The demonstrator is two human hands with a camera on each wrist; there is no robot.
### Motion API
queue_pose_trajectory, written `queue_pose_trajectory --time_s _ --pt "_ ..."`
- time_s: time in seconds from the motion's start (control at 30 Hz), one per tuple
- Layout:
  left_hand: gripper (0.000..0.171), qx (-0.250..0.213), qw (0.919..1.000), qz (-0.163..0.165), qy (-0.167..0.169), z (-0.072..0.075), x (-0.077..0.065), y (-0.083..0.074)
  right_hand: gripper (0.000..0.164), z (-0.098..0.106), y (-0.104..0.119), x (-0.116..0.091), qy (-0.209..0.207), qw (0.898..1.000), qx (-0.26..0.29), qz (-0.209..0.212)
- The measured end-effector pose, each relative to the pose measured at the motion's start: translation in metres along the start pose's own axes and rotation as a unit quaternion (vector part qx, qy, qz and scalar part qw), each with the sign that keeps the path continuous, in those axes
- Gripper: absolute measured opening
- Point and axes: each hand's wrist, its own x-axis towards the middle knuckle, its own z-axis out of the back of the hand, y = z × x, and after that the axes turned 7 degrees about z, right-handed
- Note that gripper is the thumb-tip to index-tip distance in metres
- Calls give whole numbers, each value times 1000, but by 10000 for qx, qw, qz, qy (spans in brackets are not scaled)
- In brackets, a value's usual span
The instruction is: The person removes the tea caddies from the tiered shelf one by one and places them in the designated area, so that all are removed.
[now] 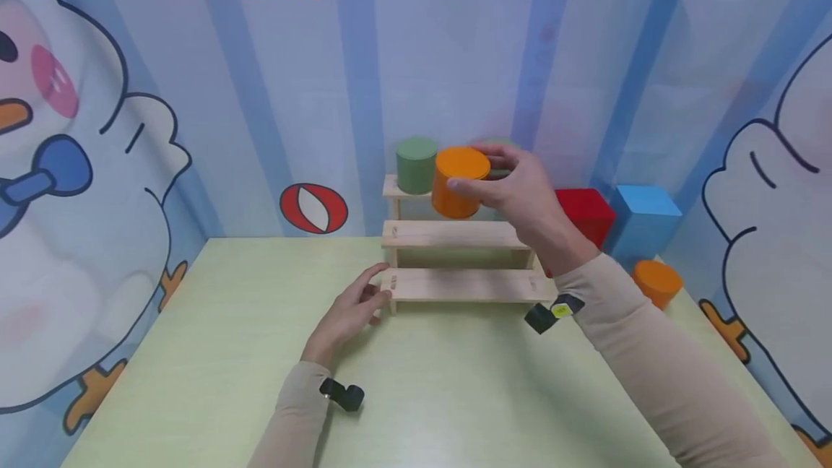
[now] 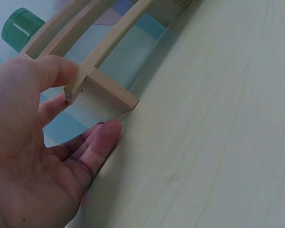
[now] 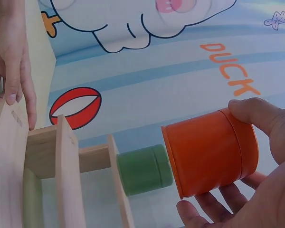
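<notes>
My right hand [image 1: 520,190] grips an orange cylindrical canister [image 1: 455,183] by its sides, thumb at the front and fingers behind. It is held upright in front of the top tier of a three-tier wooden stand [image 1: 455,233]. On that top tier sits a green canister [image 1: 416,166], left of the orange one; a second green canister [image 1: 504,144] is mostly hidden behind my right hand. Low at the stand's left end, my left hand [image 1: 344,316] holds the end of the lowest board [image 2: 116,40] between thumb and index finger, the other fingers by the tabletop.
Right of the stand are a red block [image 1: 585,214], a light blue block [image 1: 642,219] and another orange canister [image 1: 658,282]. Behind the pale table [image 1: 260,352] hangs a printed backdrop [image 1: 429,35]. The right forearm crosses before the stand's right end.
</notes>
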Motion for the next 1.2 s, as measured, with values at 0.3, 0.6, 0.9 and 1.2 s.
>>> queue_pose_trajectory --time_s 0.3,0.6,0.9,1.2 --pt "60 23 10000 -8 -21 -1 1 0 66 26 17 -11 -141 9997 -192 -7" --pt "61 32 10000 38 -29 -1 3 3 71 48 22 -20 -299 9986 -434 -6" --pt "62 87 10000 -11 -34 0 1 3 72 75 12 -18 -773 9941 -753 -133" --pt "60 98 10000 12 15 -2 1 0 80 112 -11 -19 -1204 9871 -851 -628"
